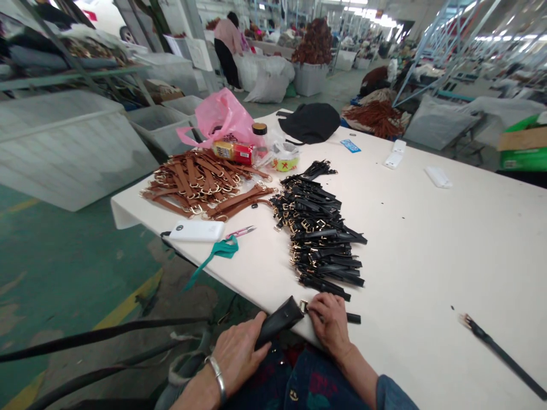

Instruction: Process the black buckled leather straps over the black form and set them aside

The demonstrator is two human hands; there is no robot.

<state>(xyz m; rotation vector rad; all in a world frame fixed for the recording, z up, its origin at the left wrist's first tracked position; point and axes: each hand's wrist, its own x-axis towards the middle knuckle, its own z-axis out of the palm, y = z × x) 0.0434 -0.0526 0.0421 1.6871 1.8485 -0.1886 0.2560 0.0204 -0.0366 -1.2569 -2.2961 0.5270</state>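
My left hand (239, 353), with a silver bangle at the wrist, grips the wide end of a black leather strap (280, 322) at the near table edge. My right hand (331, 324) pinches the same strap at its gold buckle end, fingers closed on it. Just beyond my hands lies a long pile of black straps with gold buckles (318, 233). A pile of brown straps with gold rings (200, 185) sits further left on the white table (448, 245).
A white power bank (196, 230), small pink-handled snips (241, 232) and a teal ribbon lie near the left edge. A pink bag (222, 117), a jar, snacks and a black cap (311, 122) sit at the back. One loose black strap (499, 353) lies right. A person works far off.
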